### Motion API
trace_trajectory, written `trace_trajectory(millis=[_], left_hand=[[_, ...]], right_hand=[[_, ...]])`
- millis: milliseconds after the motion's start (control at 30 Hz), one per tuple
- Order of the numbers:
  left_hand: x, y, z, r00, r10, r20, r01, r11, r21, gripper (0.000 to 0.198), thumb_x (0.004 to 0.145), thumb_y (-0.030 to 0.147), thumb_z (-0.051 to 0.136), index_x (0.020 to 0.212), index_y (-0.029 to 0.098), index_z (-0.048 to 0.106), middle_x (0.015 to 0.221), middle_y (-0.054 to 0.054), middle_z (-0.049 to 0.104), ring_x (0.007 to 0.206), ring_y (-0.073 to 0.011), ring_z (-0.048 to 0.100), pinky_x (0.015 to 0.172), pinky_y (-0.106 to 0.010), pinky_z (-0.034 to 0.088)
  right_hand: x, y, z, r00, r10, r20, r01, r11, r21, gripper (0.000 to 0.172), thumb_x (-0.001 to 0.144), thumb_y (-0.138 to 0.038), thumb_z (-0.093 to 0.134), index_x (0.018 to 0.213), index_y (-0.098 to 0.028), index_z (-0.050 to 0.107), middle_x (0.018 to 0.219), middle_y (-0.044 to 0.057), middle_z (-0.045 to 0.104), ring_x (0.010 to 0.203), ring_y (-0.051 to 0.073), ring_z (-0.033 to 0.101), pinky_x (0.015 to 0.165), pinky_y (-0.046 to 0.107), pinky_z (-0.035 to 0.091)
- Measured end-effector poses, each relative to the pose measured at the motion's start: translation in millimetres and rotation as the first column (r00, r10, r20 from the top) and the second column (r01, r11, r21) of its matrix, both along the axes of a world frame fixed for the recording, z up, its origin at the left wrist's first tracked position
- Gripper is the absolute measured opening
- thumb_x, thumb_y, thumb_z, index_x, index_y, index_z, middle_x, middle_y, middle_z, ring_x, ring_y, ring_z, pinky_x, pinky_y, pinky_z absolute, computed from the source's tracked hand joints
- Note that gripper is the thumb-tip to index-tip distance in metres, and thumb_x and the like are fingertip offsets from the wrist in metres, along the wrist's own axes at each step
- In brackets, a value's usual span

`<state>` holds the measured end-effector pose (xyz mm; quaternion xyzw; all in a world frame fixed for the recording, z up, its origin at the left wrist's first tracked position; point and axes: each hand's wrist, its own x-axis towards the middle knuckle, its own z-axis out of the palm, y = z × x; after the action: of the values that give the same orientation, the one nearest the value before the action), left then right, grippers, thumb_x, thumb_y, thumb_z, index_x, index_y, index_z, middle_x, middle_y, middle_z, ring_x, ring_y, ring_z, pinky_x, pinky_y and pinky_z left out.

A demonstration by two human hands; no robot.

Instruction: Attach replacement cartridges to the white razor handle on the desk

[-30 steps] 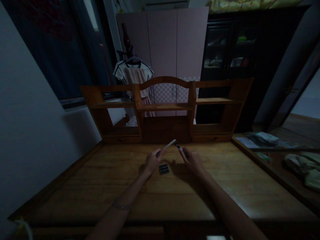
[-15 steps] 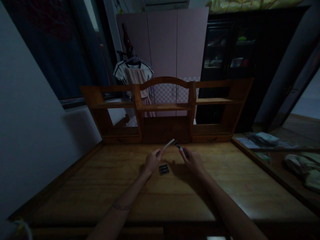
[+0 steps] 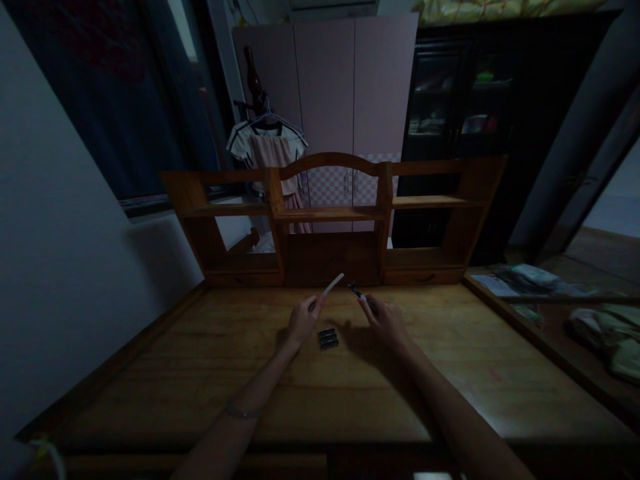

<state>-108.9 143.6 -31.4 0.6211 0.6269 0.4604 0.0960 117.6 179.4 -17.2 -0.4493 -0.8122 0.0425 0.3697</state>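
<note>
As left hand grips pale stick, right hand dark piece, case between

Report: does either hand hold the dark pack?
No, the dark pack lies on the desk; left hand grips a pale stick, right hand a dark part.

Single view from my head, facing forward and down over my wooden desk, near my hands, hutch shelf and wardrobe beyond.
</note>
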Motion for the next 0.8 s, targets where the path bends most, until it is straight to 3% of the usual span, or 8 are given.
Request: trace_trajectory(millis=[133,333,500,667,800], left_hand=[[2.8,-2.2,1.4,0.997,-0.073,-0.006,0.073,0.997,-0.004,0.045,0.088,0.054,0.039,0.069,0.018,0.057,0.062,0.001,0.053,0.058,-0.0122,0.049,0.055,-0.022,0.03],[3.1,-3.9,4.9,1.0,-0.018,0.009,0.018,1.0,-0.012,0.046,0.088,0.054,0.037,0.066,0.018,0.055,0.059,0.002,0.052,0.057,-0.0128,0.049,0.055,-0.023,0.03],[4.2,-3.4,4.1,0.996,-0.087,0.012,0.087,0.996,0.002,0.045,0.088,0.054,0.039,0.066,0.018,0.055,0.061,0.001,0.054,0.06,-0.0126,0.05,0.057,-0.022,0.032],[2.1,-1.8,1.2,1.0,-0.018,0.007,0.018,1.0,-0.013,0.045,0.088,0.054,0.04,0.068,0.017,0.056,0.06,0.002,0.053,0.058,-0.0122,0.049,0.056,-0.022,0.031],[2.6,-1.5,0.4,0.995,-0.1,0.015,0.1,0.995,0.001,0.044,0.089,0.053,0.039,0.07,0.018,0.056,0.062,0.002,0.054,0.06,-0.0118,0.05,0.057,-0.021,0.031]], right_hand=[[-0.7,-0.3,-0.6,1.0,0.013,0.0,-0.013,1.0,-0.008,0.041,0.097,-0.047,0.032,0.096,-0.02,0.063,0.076,0.006,0.07,0.064,0.017,0.064,0.054,0.024,0.03],[-0.5,-1.4,0.6,1.0,0.015,-0.005,-0.015,1.0,-0.004,0.041,0.097,-0.046,0.031,0.096,-0.021,0.063,0.078,0.006,0.07,0.066,0.017,0.064,0.055,0.024,0.03],[0.3,-1.8,1.3,1.0,0.022,-0.004,-0.022,1.0,-0.013,0.042,0.097,-0.046,0.03,0.097,-0.021,0.063,0.077,0.006,0.07,0.068,0.017,0.065,0.055,0.024,0.031],[-0.2,-2.0,1.5,1.0,0.005,-0.002,-0.005,1.0,0.003,0.041,0.097,-0.046,0.031,0.096,-0.02,0.063,0.077,0.007,0.07,0.067,0.017,0.064,0.056,0.024,0.031],[-1.1,-2.5,1.2,0.999,0.03,-0.018,-0.03,1.0,-0.008,0.042,0.097,-0.046,0.03,0.097,-0.021,0.063,0.078,0.006,0.07,0.068,0.017,0.065,0.056,0.024,0.031]])
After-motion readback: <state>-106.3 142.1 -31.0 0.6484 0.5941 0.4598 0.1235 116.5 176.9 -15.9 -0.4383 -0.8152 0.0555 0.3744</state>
